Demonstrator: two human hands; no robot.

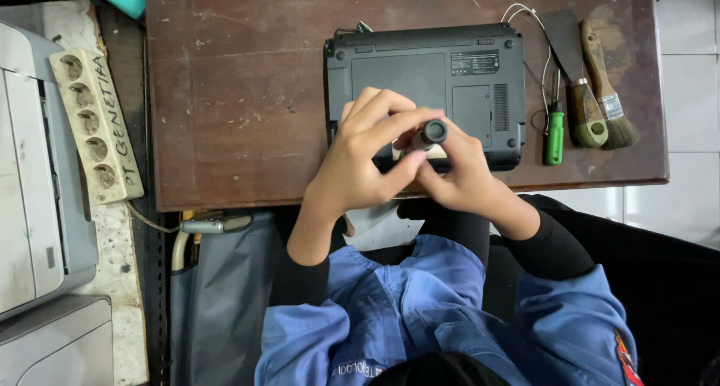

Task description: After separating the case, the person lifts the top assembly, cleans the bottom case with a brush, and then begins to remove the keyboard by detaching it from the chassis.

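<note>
The dark cylindrical tool (433, 133) sits pinched in the closed fingers of your left hand (360, 161) and right hand (461, 172), above the upturned black laptop (424, 78).

The person wore a blue work jacket with its sleeves pushed back above the wrists, showing the tight black cuffs of an undershirt beneath. A red and yellow embroidered patch sat on one upper sleeve, and pale lettering ran across the chest. Both the left hand (352, 161) and the right hand (457, 172) were bare, without gloves or rings.
</note>
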